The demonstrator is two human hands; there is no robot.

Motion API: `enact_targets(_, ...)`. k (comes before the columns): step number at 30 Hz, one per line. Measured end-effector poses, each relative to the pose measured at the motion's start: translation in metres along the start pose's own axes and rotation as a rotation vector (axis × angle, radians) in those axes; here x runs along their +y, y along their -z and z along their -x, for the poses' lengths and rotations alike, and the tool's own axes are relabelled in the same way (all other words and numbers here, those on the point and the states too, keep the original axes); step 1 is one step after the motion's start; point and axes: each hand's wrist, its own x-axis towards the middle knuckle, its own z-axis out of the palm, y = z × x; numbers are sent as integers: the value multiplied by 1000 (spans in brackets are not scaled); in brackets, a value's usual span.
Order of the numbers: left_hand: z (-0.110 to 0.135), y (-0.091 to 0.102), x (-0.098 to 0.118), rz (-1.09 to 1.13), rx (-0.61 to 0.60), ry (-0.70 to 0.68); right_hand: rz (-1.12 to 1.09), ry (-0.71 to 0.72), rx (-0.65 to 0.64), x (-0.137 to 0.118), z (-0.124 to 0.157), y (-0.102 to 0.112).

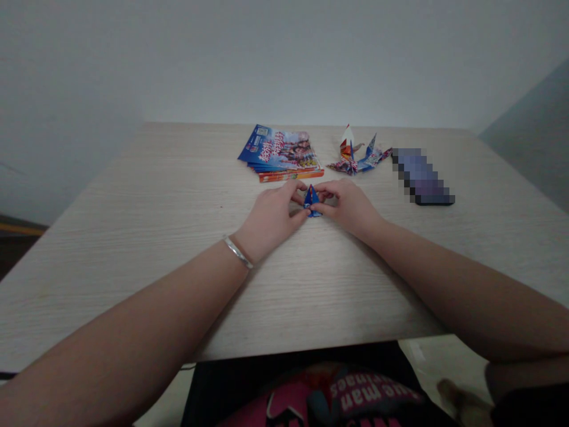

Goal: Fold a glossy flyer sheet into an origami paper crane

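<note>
Between my two hands is a small folded paper piece, mostly blue with a pointed top and a thin red-orange line down its middle. My left hand, with a silver bangle at the wrist, pinches its left side between thumb and fingers. From the right, my right hand grips the other side the same way, thumb on the near face. The piece is close to the tabletop; its underside is hidden. Beyond my right hand lie folded paper cranes in blue, red and white print.
A stack of printed leaflets lies beyond my left hand, its near edge orange. At the right is a dark phone, blurred out. The pale wood-grain table meets a wall behind; its front edge is by my lap.
</note>
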Motion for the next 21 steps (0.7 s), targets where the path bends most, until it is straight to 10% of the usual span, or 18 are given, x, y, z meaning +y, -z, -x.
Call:
enact_targets(6, 0, 5, 5, 3, -30, -10, -62, -36, 8, 1, 5, 8)
enact_targets(13, -2, 9, 4, -145, -120, -107, 4, 297, -149, 15, 11, 20)
enact_targets(21, 2, 5, 5, -165, -100, -140, 304, 203, -163, -4, 15, 16)
